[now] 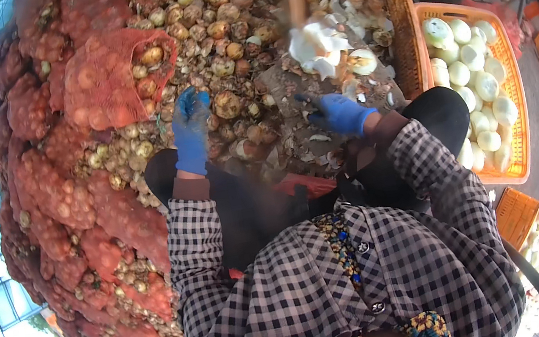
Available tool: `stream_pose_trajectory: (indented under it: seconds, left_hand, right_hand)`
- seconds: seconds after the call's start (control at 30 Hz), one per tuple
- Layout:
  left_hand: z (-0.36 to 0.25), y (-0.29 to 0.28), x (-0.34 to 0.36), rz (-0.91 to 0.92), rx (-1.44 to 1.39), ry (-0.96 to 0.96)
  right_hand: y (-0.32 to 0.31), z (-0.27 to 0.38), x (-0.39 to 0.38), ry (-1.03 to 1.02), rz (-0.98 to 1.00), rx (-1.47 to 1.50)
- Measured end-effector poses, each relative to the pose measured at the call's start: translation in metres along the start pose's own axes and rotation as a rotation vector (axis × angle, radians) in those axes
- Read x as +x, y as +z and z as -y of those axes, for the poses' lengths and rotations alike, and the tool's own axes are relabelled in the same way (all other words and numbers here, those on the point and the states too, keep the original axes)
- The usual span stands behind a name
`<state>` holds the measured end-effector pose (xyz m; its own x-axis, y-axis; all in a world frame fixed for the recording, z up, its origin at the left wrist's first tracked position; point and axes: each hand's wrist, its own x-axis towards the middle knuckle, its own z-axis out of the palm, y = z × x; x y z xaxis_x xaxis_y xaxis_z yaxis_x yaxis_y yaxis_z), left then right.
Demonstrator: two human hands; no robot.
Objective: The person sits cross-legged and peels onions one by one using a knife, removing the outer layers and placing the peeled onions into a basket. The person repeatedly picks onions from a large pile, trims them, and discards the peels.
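Blue gloves cover both of my hands. My left hand (190, 130) hovers over the near side of the loose onion heap (220, 32), fingers raised and slightly apart, with nothing visible in them. Over the dirt-coated work surface (284, 81) between my knees is my right hand (340, 115). Its dark-tipped fingers are curled, and whatever they hold cannot be made out. Beyond it, white onion layers (319, 47) look smeared by motion near the crate's front. A pale peeled onion (362, 62) lies beside them among scraps of skin.
Red mesh sacks of onions (104, 82) pile up along the left. An orange crate (405, 20) with peelings stands at the far right of the work surface. Another orange crate (521, 121) holds several peeled onions (472, 69). More orange crates (518, 214) sit at the lower right.
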<state>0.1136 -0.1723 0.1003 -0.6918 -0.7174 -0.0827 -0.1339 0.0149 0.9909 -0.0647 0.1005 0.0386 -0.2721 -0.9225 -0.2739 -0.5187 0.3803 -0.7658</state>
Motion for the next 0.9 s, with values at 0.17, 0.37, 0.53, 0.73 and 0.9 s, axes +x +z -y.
stream_pose_trajectory:
  seconds: [0.17,0.37,0.53,0.73,0.9]
  left_hand:
    - [0.044,-0.053,-0.021,-0.028,-0.176,-0.262]
    - [0.134,-0.059,-0.021,-0.04,0.039,-0.469]
    - [0.251,-0.038,-0.024,-0.205,0.178,-1.175]
    - [0.354,-0.02,-0.055,-0.25,-0.952,-1.21]
    - [0.388,-0.013,-0.073,-0.64,-1.211,-1.157]
  right_hand:
    - [-0.071,-0.063,0.054,0.168,-0.447,-0.168]
    - [-0.11,-0.035,0.025,0.318,-0.493,0.221]
    - [-0.075,0.015,-0.019,0.361,-0.318,0.657]
    - [-0.092,0.036,-0.024,0.487,-0.289,0.72]
    - [-0.095,0.032,0.001,0.526,-0.225,0.798]
